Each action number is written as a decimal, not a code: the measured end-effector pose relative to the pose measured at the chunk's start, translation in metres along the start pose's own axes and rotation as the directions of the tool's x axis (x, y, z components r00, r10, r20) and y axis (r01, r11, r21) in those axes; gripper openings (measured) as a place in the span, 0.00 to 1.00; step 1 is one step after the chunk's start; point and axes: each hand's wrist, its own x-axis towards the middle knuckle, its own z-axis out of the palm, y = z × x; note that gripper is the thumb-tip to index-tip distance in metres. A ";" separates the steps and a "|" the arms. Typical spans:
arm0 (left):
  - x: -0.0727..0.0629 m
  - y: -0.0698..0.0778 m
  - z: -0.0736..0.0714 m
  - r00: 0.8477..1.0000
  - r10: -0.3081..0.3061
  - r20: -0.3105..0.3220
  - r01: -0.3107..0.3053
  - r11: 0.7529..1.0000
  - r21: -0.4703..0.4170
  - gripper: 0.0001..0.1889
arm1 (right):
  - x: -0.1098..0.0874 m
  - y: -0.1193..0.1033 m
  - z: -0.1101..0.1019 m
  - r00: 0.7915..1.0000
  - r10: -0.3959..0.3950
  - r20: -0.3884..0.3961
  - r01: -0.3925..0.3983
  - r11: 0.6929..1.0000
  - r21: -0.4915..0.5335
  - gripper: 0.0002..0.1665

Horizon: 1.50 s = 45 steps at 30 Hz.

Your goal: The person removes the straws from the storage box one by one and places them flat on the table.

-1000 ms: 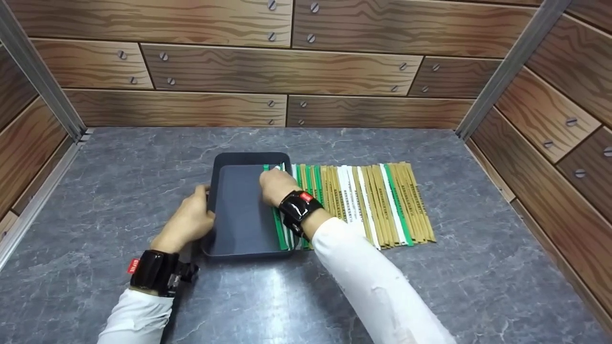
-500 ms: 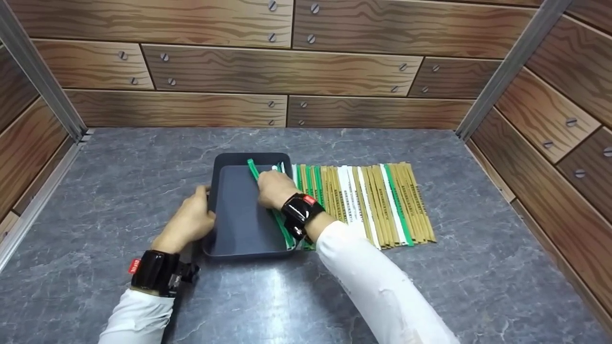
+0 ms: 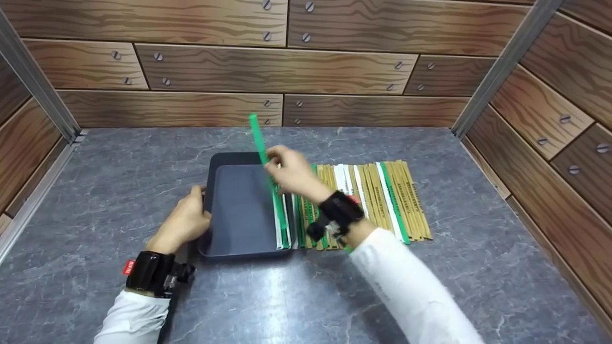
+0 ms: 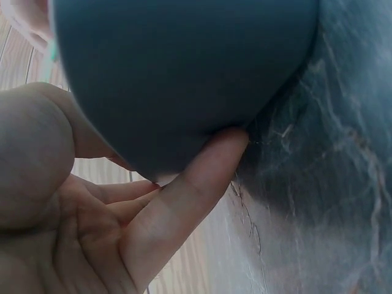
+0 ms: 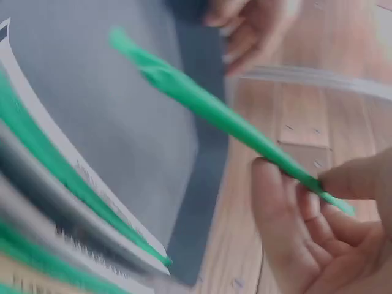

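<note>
My right hand [image 3: 295, 174] pinches a long, thin green wrapped stick [image 3: 257, 136] between thumb and fingers, above the right part of the dark grey tray [image 3: 239, 210]. It slants, far end raised, over a few white and green wrapped sticks [image 3: 283, 239] that lie along the tray's right side. In the right wrist view the green stick's near end sits in the fingers. My left hand [image 3: 186, 217] grips the tray's left side; in the left wrist view the thumb [image 4: 202, 168] lies against the outer wall.
Right of the tray, a row of gold, white and green wrapped sticks [image 3: 394, 200] lies side by side on the grey marbled table [image 3: 119, 191]. Wood-patterned walls [image 3: 210, 107] stand at the back and both sides.
My right hand has lifted the green stick from the tray, moving up and slightly away from me. A white stick shows where the green one lay. The left hand stays on the tray.
</note>
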 end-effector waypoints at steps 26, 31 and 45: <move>-0.002 -0.003 0.003 0.998 0.049 -0.038 -0.048 0.999 0.019 0.35 | -0.094 0.197 -0.230 0.881 0.336 -0.334 -0.458 0.784 -0.419 0.26; -0.002 -0.002 0.003 0.998 0.049 -0.043 -0.048 0.999 0.020 0.34 | -0.103 0.208 -0.231 0.880 0.339 -0.334 -0.461 0.779 -0.425 0.24; -0.002 -0.002 0.002 0.999 0.032 -0.033 -0.031 0.999 0.019 0.35 | -0.105 0.211 -0.217 0.877 0.374 -0.301 -0.468 0.806 -0.363 0.21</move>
